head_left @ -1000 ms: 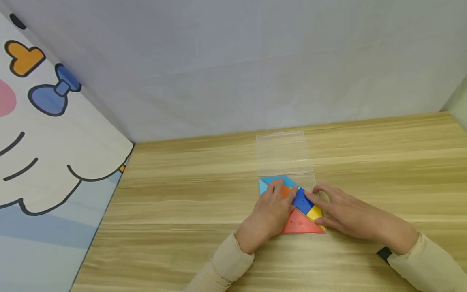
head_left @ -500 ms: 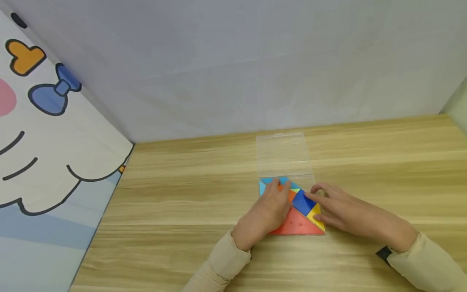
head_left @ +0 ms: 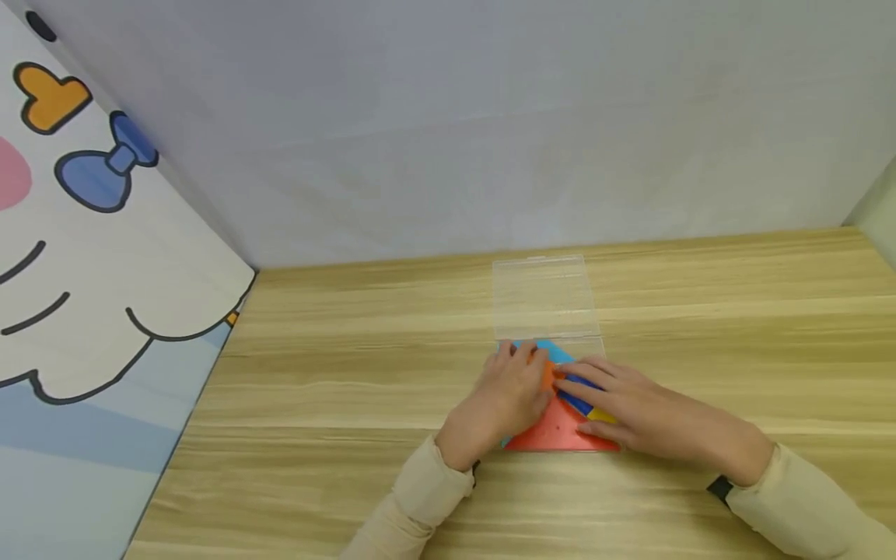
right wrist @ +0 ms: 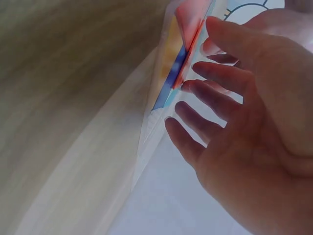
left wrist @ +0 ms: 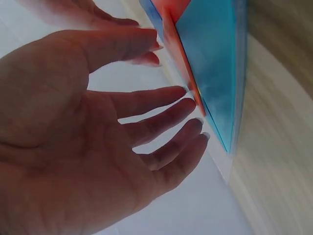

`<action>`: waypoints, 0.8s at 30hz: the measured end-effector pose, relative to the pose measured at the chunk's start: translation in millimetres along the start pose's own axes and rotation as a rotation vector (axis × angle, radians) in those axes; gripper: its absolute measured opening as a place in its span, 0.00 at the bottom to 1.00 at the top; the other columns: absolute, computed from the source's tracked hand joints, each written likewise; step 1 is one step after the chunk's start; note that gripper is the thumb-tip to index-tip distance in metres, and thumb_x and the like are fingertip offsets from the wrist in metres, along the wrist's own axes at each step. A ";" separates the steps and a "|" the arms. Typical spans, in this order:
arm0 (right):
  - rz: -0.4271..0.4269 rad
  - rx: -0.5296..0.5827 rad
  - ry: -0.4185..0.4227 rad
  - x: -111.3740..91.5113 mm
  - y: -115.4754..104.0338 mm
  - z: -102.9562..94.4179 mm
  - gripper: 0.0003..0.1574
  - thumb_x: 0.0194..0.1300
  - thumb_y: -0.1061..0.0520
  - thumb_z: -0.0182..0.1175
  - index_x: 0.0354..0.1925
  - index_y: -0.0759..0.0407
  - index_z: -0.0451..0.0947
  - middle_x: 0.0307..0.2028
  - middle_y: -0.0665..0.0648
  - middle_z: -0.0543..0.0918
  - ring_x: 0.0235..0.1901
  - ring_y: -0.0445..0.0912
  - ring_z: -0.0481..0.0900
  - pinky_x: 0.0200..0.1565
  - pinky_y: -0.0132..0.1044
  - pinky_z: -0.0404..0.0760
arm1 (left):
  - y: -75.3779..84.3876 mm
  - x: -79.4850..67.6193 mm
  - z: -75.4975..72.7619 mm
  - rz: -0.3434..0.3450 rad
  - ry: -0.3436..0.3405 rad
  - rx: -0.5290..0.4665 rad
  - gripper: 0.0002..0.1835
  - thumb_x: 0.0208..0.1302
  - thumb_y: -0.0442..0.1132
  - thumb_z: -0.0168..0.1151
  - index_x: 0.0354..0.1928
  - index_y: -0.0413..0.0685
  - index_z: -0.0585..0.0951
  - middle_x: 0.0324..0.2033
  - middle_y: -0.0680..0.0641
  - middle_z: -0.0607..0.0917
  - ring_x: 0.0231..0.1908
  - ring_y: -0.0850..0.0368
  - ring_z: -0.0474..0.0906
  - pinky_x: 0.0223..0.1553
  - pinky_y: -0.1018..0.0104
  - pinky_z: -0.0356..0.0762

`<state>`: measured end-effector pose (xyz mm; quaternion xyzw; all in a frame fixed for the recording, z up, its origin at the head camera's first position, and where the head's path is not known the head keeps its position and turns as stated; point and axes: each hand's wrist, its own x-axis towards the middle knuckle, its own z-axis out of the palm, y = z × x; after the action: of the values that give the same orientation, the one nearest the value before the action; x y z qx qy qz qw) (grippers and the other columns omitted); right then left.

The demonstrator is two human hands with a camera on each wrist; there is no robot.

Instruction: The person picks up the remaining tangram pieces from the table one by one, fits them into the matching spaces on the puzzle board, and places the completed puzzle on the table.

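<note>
Tangram pieces lie in a clear hinged plastic case [head_left: 591, 347] on the table. My left hand [head_left: 498, 400] rests over its left side, fingertips at the orange piece [head_left: 548, 377] and the light blue piece [head_left: 558, 352]. In the left wrist view the orange piece [left wrist: 182, 61] sits tilted, one edge raised above its neighbours, with my fingertips right at it. My right hand [head_left: 640, 408] reaches across the dark blue piece [head_left: 574, 401] and the yellow piece [head_left: 602, 416], fingers spread and nearly straight. The red triangle [head_left: 560, 434] shows between both hands at the front.
The case's transparent lid [head_left: 542, 295] lies folded back flat behind the pieces. A pale cloth wall [head_left: 434, 171] rises at the table's back edge. A cartoon-printed panel [head_left: 140, 257] stands at the left. Wood-grain tabletop [head_left: 336, 389] surrounds the case.
My right hand has moved left, from the case's right edge over the dark blue and yellow pieces. My left hand has shifted slightly left, still over the orange piece.
</note>
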<state>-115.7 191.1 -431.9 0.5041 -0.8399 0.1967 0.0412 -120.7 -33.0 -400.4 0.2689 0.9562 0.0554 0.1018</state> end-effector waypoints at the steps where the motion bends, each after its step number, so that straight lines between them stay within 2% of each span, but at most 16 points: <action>1: 0.001 0.003 -0.012 1.1 -1.0 0.6 0.33 0.74 0.46 0.62 0.70 0.61 0.73 0.67 0.60 0.75 0.65 0.58 0.71 0.59 0.58 0.73 | -1.7 -0.1 -1.1 -0.008 -0.027 -0.012 0.25 0.75 0.51 0.61 0.65 0.44 0.74 0.64 0.43 0.74 0.61 0.44 0.71 0.61 0.54 0.74; 5: 0.060 0.020 -0.101 2.8 -6.1 0.9 0.36 0.77 0.43 0.58 0.73 0.60 0.69 0.72 0.60 0.71 0.69 0.60 0.69 0.62 0.60 0.72 | -8.3 -0.6 -3.4 -0.018 -0.105 -0.073 0.34 0.72 0.58 0.62 0.70 0.44 0.71 0.69 0.44 0.69 0.68 0.45 0.66 0.64 0.53 0.71; 9: 0.141 0.036 -0.173 1.3 -10.8 -2.2 0.37 0.78 0.42 0.55 0.76 0.58 0.66 0.74 0.58 0.68 0.72 0.63 0.65 0.65 0.63 0.68 | -12.7 -0.4 -4.5 -0.004 -0.123 -0.095 0.37 0.70 0.60 0.64 0.71 0.45 0.70 0.70 0.45 0.68 0.68 0.46 0.65 0.62 0.54 0.73; 19: 0.108 -0.048 -0.120 -2.7 -12.3 -3.4 0.37 0.77 0.40 0.56 0.75 0.54 0.67 0.74 0.55 0.68 0.71 0.62 0.66 0.64 0.60 0.67 | -11.6 0.1 -7.3 -0.029 -0.160 -0.082 0.33 0.74 0.57 0.59 0.73 0.46 0.68 0.72 0.45 0.66 0.70 0.47 0.63 0.66 0.54 0.70; 24: 0.097 -0.060 -0.114 -3.0 -12.9 -4.4 0.37 0.76 0.42 0.57 0.75 0.56 0.68 0.74 0.55 0.69 0.70 0.61 0.67 0.64 0.58 0.66 | -11.9 0.1 -5.4 -0.042 -0.131 -0.076 0.32 0.74 0.54 0.60 0.71 0.43 0.69 0.70 0.44 0.68 0.68 0.48 0.66 0.65 0.58 0.71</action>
<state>-103.6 189.9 -424.9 0.4718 -0.8698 0.1444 -0.0010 -128.0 -43.3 -397.0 0.2476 0.9502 0.0719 0.1753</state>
